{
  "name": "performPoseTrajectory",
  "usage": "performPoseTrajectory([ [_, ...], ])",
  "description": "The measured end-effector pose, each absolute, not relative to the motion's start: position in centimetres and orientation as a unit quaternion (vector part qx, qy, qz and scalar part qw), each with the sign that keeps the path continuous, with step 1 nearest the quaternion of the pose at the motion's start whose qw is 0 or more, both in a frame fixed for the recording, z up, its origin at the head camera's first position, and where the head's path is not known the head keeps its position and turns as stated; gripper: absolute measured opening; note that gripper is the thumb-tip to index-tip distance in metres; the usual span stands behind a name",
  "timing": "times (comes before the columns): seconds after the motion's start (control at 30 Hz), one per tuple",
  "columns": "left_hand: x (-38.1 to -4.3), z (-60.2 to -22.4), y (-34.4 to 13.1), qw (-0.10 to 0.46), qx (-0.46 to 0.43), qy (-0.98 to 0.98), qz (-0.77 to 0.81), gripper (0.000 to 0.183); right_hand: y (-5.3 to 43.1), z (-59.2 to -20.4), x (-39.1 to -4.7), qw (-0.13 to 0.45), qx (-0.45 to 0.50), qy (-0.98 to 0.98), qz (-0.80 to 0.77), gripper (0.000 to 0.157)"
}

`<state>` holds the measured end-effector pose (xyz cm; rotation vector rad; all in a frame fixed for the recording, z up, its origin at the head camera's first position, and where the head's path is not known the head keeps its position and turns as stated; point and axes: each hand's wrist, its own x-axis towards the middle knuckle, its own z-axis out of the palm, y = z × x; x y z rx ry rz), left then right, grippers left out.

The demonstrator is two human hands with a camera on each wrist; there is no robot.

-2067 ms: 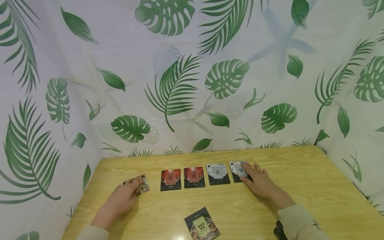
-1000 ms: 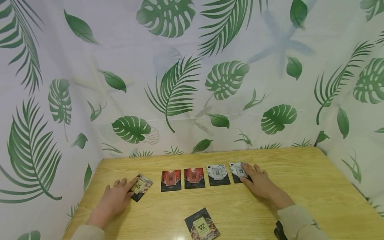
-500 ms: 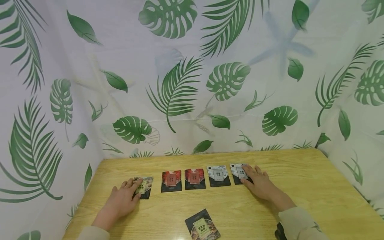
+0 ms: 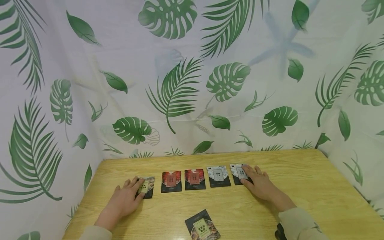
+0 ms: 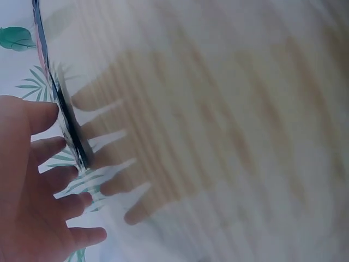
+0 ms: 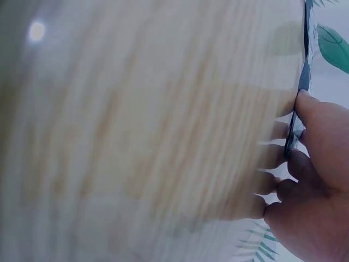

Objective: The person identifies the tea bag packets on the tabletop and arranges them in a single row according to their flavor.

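At the left end of a row of flat sachets, my left hand (image 4: 123, 200) touches a dark sachet with a yellow-green label (image 4: 147, 187). Its index finger and thumb lie on the sachet's left side; the other fingers spread on the table. The left wrist view shows this sachet (image 5: 71, 125) edge-on beside the fingertips. At the row's right end, my right hand (image 4: 262, 186) rests on the right side of a white-and-black sachet (image 4: 238, 172), partly covering it. In the right wrist view the thumb meets the edge of that sachet (image 6: 298, 109).
Between the hands lie two red-and-black sachets, a left one (image 4: 171, 181) and a right one (image 4: 195, 179), and another white-and-black sachet (image 4: 218, 176). A second yellow-green-labelled sachet (image 4: 202, 226) lies tilted near the front. The wooden table (image 4: 324, 193) meets a leaf-print cloth (image 4: 186, 106) behind.
My left hand has turned the left sachet roughly upright, in line with the row, and has slid it slightly right. My right hand has stayed on the white-and-black sachet.
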<state>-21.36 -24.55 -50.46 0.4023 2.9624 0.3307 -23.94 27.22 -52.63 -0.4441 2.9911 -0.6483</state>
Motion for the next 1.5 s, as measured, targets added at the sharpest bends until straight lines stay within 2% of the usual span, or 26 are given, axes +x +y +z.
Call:
performPoseTrajectory([
  [0.47,-21.9,-50.6,-23.8,0.074,0.142,0.980,0.122,0.059,27.2,-52.6,-23.9,0.022,-0.146,0.965,-0.219,0.065],
  [0.7,-22.5,-51.0,-23.4,0.072,0.139,0.979,0.131,0.059,27.7,-53.5,-24.2,0.015,-0.155,0.960,-0.234,0.069],
  [1.5,-23.2,-51.2,-22.4,0.085,0.114,0.979,0.143,0.059,27.0,-52.3,-23.6,0.017,-0.143,0.966,-0.217,0.063],
])
